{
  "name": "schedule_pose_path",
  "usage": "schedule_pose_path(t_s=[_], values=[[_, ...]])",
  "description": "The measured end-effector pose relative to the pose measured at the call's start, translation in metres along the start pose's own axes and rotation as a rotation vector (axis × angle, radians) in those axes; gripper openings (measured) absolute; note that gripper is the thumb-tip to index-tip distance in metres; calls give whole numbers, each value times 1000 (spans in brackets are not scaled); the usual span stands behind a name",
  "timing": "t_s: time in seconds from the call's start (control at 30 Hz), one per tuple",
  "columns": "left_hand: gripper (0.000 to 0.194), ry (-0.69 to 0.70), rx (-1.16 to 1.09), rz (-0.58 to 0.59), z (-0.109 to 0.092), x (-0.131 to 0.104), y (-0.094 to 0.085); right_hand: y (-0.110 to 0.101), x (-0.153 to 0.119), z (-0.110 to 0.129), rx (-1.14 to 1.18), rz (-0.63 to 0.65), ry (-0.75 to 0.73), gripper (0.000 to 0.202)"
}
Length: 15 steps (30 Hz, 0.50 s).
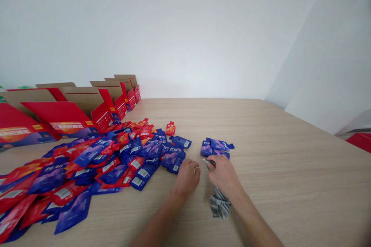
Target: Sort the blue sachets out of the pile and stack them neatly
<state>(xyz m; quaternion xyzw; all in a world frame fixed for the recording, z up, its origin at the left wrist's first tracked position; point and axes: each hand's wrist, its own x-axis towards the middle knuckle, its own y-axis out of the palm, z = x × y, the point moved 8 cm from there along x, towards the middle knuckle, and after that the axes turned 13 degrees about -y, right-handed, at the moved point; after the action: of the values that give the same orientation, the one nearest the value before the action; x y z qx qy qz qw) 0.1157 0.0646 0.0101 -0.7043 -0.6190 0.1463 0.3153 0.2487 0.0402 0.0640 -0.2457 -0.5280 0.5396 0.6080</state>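
Observation:
My right hand (223, 171) is closed on a crumpled strip with grey, white and dark stripes (220, 204). One end pokes out at my fingertips, and the rest hangs below my palm; whether it is cloth or film I cannot tell. Just beyond that hand lie several blue sachets (216, 144), grouped together. My left hand (188, 177) is curled with thumb and fingers close together, a short gap from the right. What it holds, if anything, is hidden. More blue sachets (173, 156) lie right beside it, at the edge of a large pile.
A heap of mixed red and blue sachets (107, 162) spreads over the left of the wooden table (275, 154). Behind it stand several opened red cartons (69, 115) in a row. A white wall (203, 38) rises at the back. Something red (359, 141) shows at far right.

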Motion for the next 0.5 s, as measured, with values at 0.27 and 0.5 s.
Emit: schedule_pose_path(t_s=[0.27, 0.5], values=[[38, 100, 238, 206, -66, -24, 56, -34, -31, -44, -88, 16, 173, 26], [41, -37, 429, 158, -51, -29, 42, -27, -34, -42, -40, 2, 163, 25]])
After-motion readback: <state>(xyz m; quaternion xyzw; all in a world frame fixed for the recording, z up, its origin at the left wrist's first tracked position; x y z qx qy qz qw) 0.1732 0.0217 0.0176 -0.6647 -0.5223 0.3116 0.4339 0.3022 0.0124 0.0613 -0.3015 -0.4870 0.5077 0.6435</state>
